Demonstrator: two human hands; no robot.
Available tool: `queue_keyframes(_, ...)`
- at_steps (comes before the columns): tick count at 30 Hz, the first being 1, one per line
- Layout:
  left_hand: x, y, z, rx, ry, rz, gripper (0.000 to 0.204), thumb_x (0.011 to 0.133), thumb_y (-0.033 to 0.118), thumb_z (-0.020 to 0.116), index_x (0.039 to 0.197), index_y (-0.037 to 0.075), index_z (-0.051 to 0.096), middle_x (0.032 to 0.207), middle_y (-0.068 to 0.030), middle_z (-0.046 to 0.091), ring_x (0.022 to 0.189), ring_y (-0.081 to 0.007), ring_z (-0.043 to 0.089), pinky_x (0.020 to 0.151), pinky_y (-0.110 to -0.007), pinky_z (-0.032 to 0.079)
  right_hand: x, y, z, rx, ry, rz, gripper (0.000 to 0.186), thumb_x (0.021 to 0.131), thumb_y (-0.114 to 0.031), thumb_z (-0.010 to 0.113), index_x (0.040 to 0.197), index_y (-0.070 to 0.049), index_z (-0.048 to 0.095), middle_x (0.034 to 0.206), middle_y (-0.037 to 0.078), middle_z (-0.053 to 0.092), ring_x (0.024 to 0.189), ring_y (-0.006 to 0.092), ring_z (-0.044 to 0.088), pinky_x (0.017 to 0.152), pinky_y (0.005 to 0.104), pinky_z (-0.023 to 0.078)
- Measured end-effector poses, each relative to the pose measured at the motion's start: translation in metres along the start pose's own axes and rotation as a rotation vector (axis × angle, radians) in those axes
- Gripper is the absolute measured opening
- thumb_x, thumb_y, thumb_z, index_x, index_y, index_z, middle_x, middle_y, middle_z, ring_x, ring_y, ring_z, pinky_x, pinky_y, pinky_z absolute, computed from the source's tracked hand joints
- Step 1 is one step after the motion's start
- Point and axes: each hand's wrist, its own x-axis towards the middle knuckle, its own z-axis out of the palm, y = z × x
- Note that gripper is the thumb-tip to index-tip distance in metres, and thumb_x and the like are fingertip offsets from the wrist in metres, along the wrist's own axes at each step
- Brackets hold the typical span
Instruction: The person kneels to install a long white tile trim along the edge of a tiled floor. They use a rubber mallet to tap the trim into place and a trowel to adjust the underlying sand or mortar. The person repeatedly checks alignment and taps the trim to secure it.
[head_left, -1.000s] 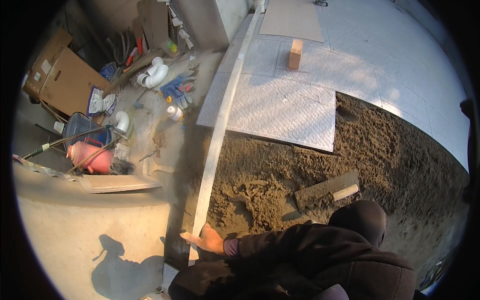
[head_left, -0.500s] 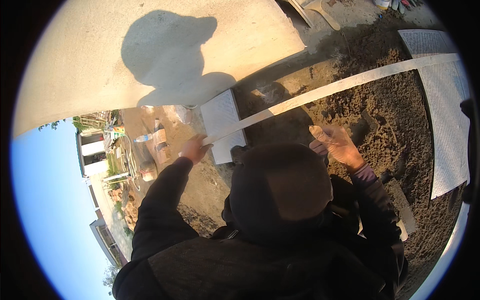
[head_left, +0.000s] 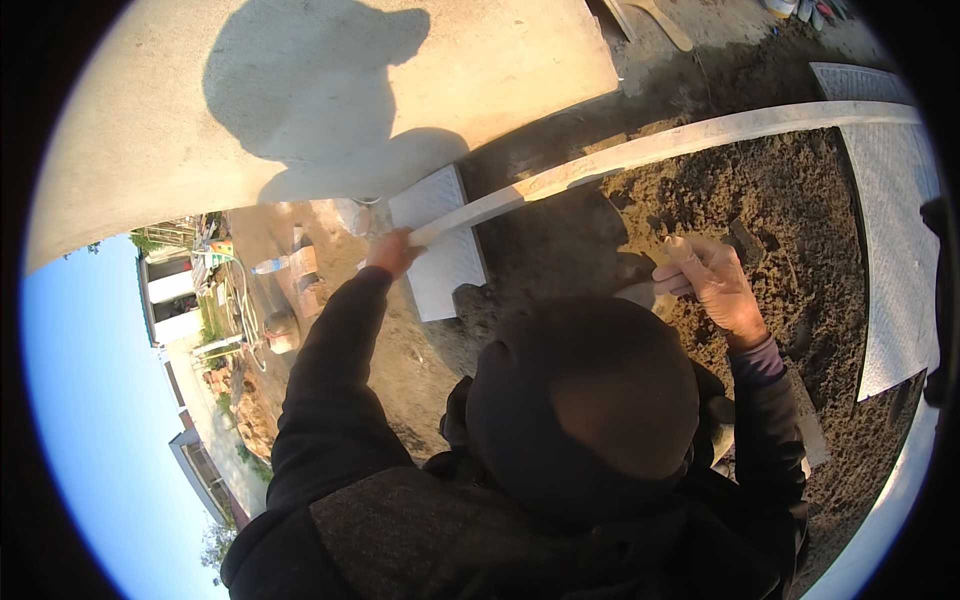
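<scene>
My left hand is closed round the near-left end of a long pale straightedge board. The board slants up to the right over dark loose soil. Its left end crosses a pale textured paving slab; its far end rests over a larger pale slab on the right. Above the soil, my right hand is closed with its fingers curled. Whatever it holds is mostly hidden; a light flat piece shows just below the fingers, partly behind a dark rounded shape.
A pale wall carrying a capped shadow borders the work at upper left. A wooden-handled tool lies near the top. A clear bottle, a bucket and hoses stand on the ground at left. A grey flat strip lies by my right forearm.
My right hand has moved right and slightly, its fingers now more curled, away from the board. My left hand still grips the board's end. The whole view has shifted a little.
</scene>
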Motion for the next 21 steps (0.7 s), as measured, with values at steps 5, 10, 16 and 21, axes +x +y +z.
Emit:
queue_keyframes(5, -0.008, 0.02, -0.013, -0.043, 0.028, -0.006, 0.074, 0.086, 0.032, 0.084, 0.146, 0.002, 0.05, 0.136, -0.0247, 0.063, 0.125, -0.0412, 0.062, 0.103, -0.046, 0.05, -0.02, -0.041, -0.017, -0.088, 0.079, -0.085, 0.035, 0.107, -0.026, 0.062, 0.118, 0.006, 0.068, 0.091, 0.011, 0.075, 0.078, 0.0166, 0.075, 0.073, 0.0282, 0.061)
queue_keyframes(10, 0.009, 0.129, -0.039, -0.162, 0.317, 0.365, 0.088, 0.083, 0.038, 0.086, 0.15, 0.0, 0.044, 0.147, -0.0262, 0.054, 0.136, -0.0433, 0.053, 0.111, -0.046, 0.045, -0.08, -0.083, -0.064, -0.462, 0.025, -0.219, 0.038, 0.107, -0.029, 0.063, 0.107, 0.008, 0.071, 0.073, 0.01, 0.069, 0.067, 0.0143, 0.068, 0.062, 0.0311, 0.056)
queue_keyframes(16, 0.079, 0.332, -0.081, -0.266, 0.309, 0.516, 0.087, 0.08, 0.032, 0.087, 0.15, 0.003, 0.046, 0.138, -0.0206, 0.059, 0.13, -0.0377, 0.056, 0.11, -0.047, 0.044, -0.165, -0.041, -0.089, -0.84, 0.156, -0.156, 0.053, 0.104, -0.047, 0.061, 0.095, 0.004, 0.069, 0.063, 0.016, 0.066, 0.054, 0.0294, 0.067, 0.057, 0.0437, 0.057)
queue_keyframes(21, 0.123, 0.455, -0.095, -0.132, 0.366, 0.622, 0.086, 0.082, 0.045, 0.085, 0.144, -0.001, 0.048, 0.131, -0.0232, 0.063, 0.123, -0.039, 0.06, 0.103, -0.048, 0.048, -0.189, -0.008, -0.063, -0.862, 0.095, -0.09, 0.061, 0.103, -0.056, 0.052, 0.105, 0.002, 0.071, 0.098, 0.022, 0.073, 0.094, 0.0406, 0.073, 0.086, 0.0505, 0.058)
